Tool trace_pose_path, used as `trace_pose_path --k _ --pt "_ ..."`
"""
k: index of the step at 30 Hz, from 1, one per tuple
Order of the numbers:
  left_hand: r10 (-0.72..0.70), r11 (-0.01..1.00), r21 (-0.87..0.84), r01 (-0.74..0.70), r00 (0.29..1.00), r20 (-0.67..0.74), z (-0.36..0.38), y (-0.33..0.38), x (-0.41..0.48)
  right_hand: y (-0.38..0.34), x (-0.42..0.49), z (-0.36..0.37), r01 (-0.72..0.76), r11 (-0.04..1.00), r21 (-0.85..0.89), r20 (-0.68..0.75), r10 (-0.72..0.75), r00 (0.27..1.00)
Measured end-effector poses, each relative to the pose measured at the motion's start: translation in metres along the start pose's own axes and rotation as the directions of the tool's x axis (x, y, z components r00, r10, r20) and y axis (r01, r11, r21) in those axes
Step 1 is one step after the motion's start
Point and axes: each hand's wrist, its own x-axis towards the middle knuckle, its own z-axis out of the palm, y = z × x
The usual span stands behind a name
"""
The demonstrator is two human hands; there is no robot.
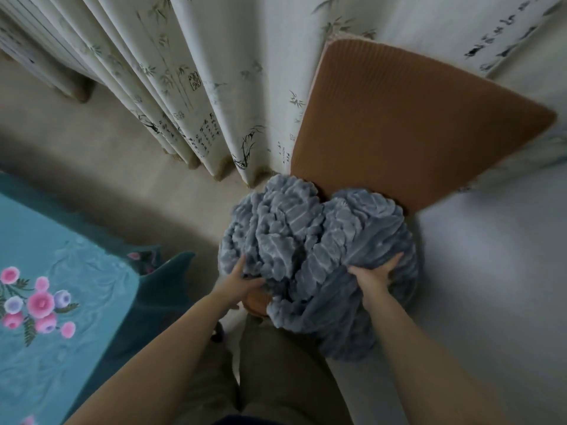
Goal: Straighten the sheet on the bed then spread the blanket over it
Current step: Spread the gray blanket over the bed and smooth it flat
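Note:
A bunched grey-blue ribbed plush blanket [310, 240] is heaped on the seat of a brown chair [408, 127] in front of me. My left hand [242, 282] grips the heap's lower left side, fingers dug into the fabric. On the lower right side my right hand [376, 273] clutches a fold. The bed's teal sheet [46, 271], printed with pink and purple flowers, lies at the lower left, apart from the blanket; its corner hangs down in dark teal folds.
Cream curtains [190, 72] with bamboo and calligraphy prints hang behind the chair down to a beige floor [122, 167]. A strip of floor separates the bed from the chair. My legs in khaki trousers [276, 363] stand between them.

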Motion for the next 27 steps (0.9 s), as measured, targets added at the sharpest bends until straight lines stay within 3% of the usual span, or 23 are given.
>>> trace_pose_path --k 3,5,7,10,13,16,19,23,27 --pt "0.0 0.993 0.118 -0.011 0.996 0.093 0.016 0.004 0.018 0.003 0.005 -0.009 0.056 0.998 -0.042 0.208 -0.046 0.977" --pt "-0.001 0.98 0.199 -0.005 1.0 0.029 0.022 0.003 0.034 0.008 0.001 -0.02 0.111 0.981 -0.158 0.285 -0.063 0.956" --pt "-0.015 0.985 0.169 0.019 1.0 -0.028 0.03 0.004 0.044 0.015 -0.007 -0.032 0.12 0.966 -0.229 0.301 -0.048 0.952" --pt "0.052 0.999 -0.001 -0.053 0.993 -0.106 0.04 0.008 0.051 0.031 -0.022 -0.039 0.134 0.944 -0.301 0.323 -0.031 0.946" --pt "0.035 0.95 -0.305 -0.071 0.992 -0.12 0.038 0.015 0.037 0.033 -0.04 -0.026 0.174 0.938 -0.3 0.329 -0.07 0.942" --pt "0.082 0.848 -0.51 -0.141 0.987 -0.137 0.011 0.01 0.009 0.016 -0.073 0.004 0.229 0.959 -0.165 0.343 -0.161 0.925" --pt "0.154 0.677 -0.691 -0.253 0.967 -0.203 -0.038 0.003 -0.028 -0.022 -0.12 0.043 0.271 0.962 0.041 0.373 -0.267 0.889" --pt "0.304 0.449 -0.771 -0.452 0.888 -0.344 -0.125 0.007 -0.093 -0.095 -0.21 0.099 0.46 0.846 0.269 0.392 -0.533 0.75" --pt "0.424 0.16 -0.738 -0.655 0.721 -0.548 -0.228 0.006 -0.186 -0.154 -0.341 0.156 0.607 0.628 0.488 0.438 -0.777 0.452"
